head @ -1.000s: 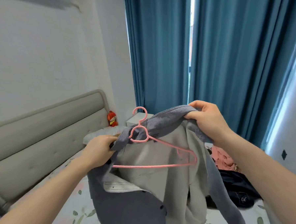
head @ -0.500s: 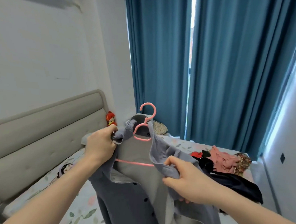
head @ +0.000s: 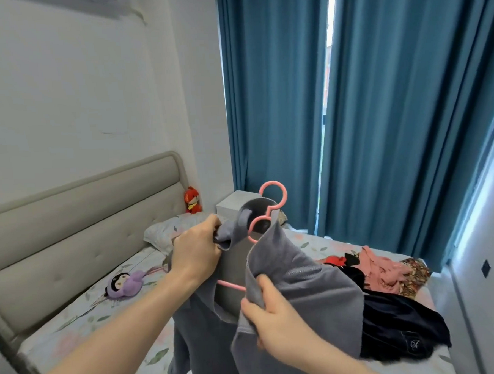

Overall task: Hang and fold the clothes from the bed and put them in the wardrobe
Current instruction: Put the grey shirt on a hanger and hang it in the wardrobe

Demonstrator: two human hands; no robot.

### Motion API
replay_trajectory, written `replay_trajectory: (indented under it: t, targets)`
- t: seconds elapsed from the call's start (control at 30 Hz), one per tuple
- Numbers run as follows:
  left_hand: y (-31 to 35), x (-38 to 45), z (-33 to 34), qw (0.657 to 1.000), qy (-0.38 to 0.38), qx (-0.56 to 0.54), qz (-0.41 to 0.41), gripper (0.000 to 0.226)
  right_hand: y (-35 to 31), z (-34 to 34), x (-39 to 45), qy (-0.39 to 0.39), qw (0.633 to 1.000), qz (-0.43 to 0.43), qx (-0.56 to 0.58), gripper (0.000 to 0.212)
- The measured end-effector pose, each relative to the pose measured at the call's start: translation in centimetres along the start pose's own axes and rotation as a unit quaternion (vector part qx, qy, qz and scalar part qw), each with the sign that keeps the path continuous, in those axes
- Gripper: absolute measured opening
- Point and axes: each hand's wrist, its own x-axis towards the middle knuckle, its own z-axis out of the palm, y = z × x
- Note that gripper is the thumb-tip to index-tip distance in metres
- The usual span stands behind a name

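the step in hand looks like hanging: a grey woven button-front jacket (head: 303, 292) is being dressed onto a pink plastic hanger with a round looped hook (head: 272, 202), held up in the air above the near part of the bed with the floral sheet (head: 75, 318). the left hand (head: 196, 253) has its fingers curled round the bunched collar and left shoulder of the jacket, holding it up by the hanger's left arm. the right hand (head: 271, 318) pinches the edge of the jacket's right front panel, thumb on top, and seems to be drawing it over the hanger's right side.

the next move likely calls for seating that right shoulder squarely on the hanger and smoothing the fronts so the jacket hangs even, before it goes to the wardrobe. more clothes wait on the far right of the bed: a dark navy garment (head: 401, 321), a crumpled pink garment (head: 379, 268) and something red and black beside it.

most of the hanger is hidden under the cloth; only its hook, a loop below it and a short stretch of the bottom bar show. whether the right shoulder sits on the hanger i cannot tell. the jacket's hem is cut off at the bottom edge. the wardrobe is not in view. a purple plush toy (head: 125, 283) lies on the left of the bed, well apart from the hands.
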Motion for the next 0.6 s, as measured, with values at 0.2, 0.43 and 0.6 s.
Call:
replay_trajectory:
  t: [0.2,0.43,0.6]
  targets:
    - [0.3,0.5,-1.6,0.998,0.036,0.04,0.035,0.03,0.0,-2.4,-0.5,-0.078,0.99,0.039,-0.109,0.034]
    - [-1.4,1.1,-3.5,0.998,0.051,0.026,0.035,0.025,-2.3,-10.2,-1.0,0.198,0.947,-0.135,-0.215,0.026]
    - [-0.8,1.4,-3.9,0.997,0.052,0.016,0.05,0.027,0.5,-13.2,0.3,0.109,0.944,-0.044,-0.31,0.019]
